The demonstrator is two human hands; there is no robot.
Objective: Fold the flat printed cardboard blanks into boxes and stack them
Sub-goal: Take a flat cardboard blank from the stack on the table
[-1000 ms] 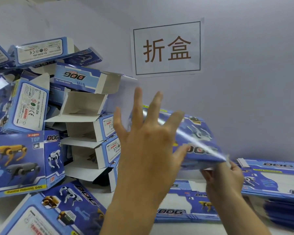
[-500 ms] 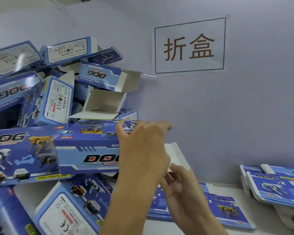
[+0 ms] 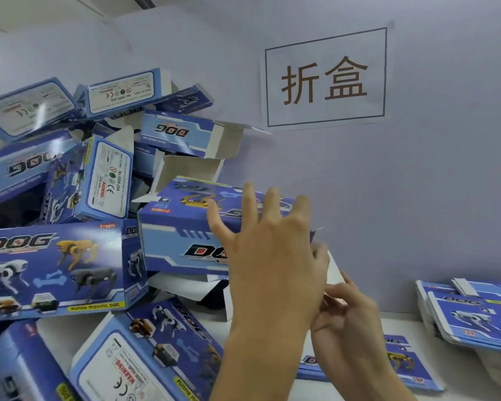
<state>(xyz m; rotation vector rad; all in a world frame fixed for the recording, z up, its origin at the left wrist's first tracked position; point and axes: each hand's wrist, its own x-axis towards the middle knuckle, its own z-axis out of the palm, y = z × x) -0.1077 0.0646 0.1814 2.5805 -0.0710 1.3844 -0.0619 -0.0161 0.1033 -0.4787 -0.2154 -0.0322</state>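
Observation:
A folded blue "DOG" box (image 3: 182, 235) lies on its side at the right edge of a pile of folded boxes (image 3: 55, 264). My left hand (image 3: 269, 256) is in front of this box's right end, fingers straight and spread, holding nothing. My right hand (image 3: 344, 314) is just below and to the right, partly behind the left wrist, fingers relaxed near the box's white end flap (image 3: 334, 270); I see nothing held in it. A stack of flat printed blanks (image 3: 475, 319) sits at the right edge, and one blank (image 3: 402, 363) lies flat on the white table.
The pile of boxes fills the left half, some with open white flaps (image 3: 191, 172), and leans against the grey wall. A paper sign (image 3: 326, 79) is stuck on the wall. The table surface (image 3: 460, 380) shows between the blank and the stack.
The box went from my hands at the right onto the pile at the left. My left hand's fingers, curled over its top edge before, are now spread. The view has turned left.

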